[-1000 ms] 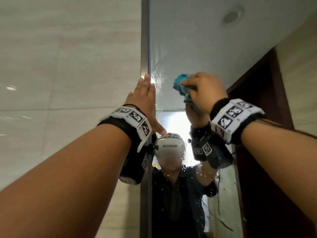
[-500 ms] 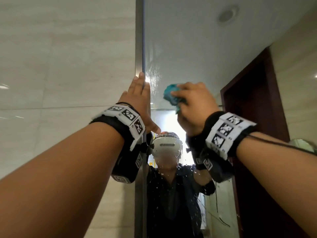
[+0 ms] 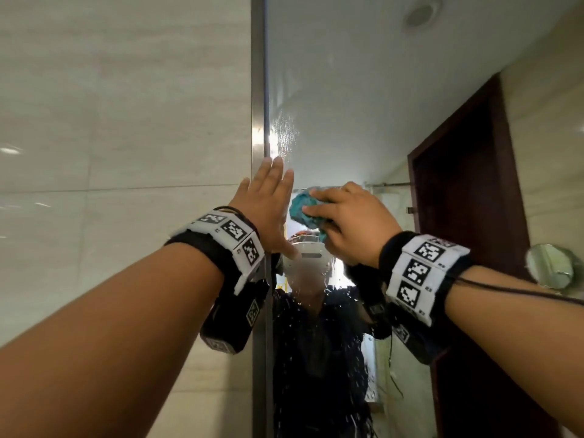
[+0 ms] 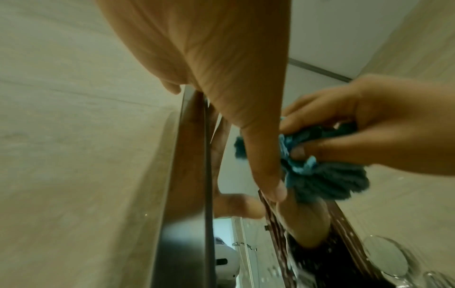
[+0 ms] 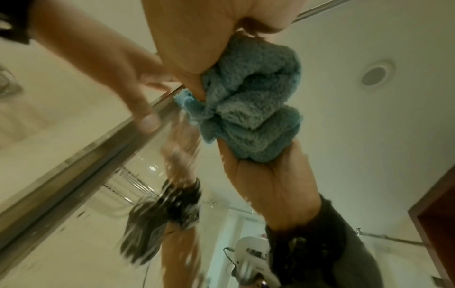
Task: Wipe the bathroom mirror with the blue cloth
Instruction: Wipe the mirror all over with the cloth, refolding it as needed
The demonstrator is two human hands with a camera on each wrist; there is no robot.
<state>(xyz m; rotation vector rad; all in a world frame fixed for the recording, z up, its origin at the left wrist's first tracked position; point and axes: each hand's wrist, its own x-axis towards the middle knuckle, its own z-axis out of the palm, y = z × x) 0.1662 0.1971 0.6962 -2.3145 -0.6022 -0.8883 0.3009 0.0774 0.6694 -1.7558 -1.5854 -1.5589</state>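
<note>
The mirror (image 3: pixel 347 105) fills the right half of the head view, with water streaks and droplets near its left edge. My right hand (image 3: pixel 350 222) grips a bunched blue cloth (image 3: pixel 305 213) and holds it against the glass. In the right wrist view the cloth (image 5: pixel 251 101) is wadded in the palm. My left hand (image 3: pixel 268 200) lies flat with straight fingers against the mirror's metal frame (image 3: pixel 258 90), just left of the cloth. The left wrist view shows the left hand (image 4: pixel 221 78), the cloth (image 4: pixel 320 171) and the right hand (image 4: pixel 369 120) around it.
Beige tiled wall (image 3: pixel 110 121) lies left of the frame. Reflected in the glass are a dark wooden door (image 3: pixel 467 200), the ceiling and a person in dark clothes. A small round mirror (image 3: pixel 553 267) sticks out at the right.
My right hand has brought the cloth down the glass and a little left, closer to the left hand. The left hand stays flat on the frame edge.
</note>
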